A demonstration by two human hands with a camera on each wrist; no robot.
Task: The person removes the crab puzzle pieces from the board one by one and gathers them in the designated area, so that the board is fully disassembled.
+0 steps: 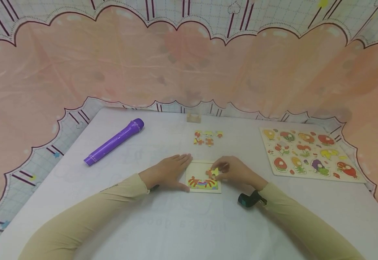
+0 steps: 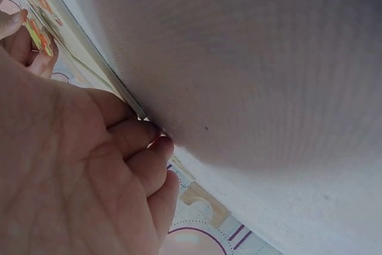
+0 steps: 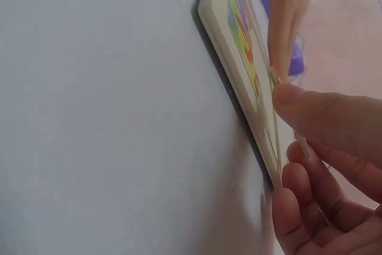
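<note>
A small wooden puzzle tray (image 1: 203, 192) lies on the table, its lower part filled with pieces in a red and yellow picture with a rainbow. My right hand (image 1: 235, 171) pinches a red and yellow jigsaw piece (image 1: 212, 173) just over the tray's right side. In the right wrist view, the thumb (image 3: 325, 114) and fingers hold that piece near the tray's edge. On the tray's left side, my left hand (image 1: 167, 171) rests with its fingers extended, touching the frame. The left wrist view has those fingers (image 2: 140, 138) against the tray's edge.
Several loose jigsaw pieces (image 1: 209, 141) lie beyond the tray. A small wooden block (image 1: 193, 118) stands near the back edge. To the left is a purple microphone-shaped tube (image 1: 114, 142); to the right lies a large fruit puzzle board (image 1: 289, 144).
</note>
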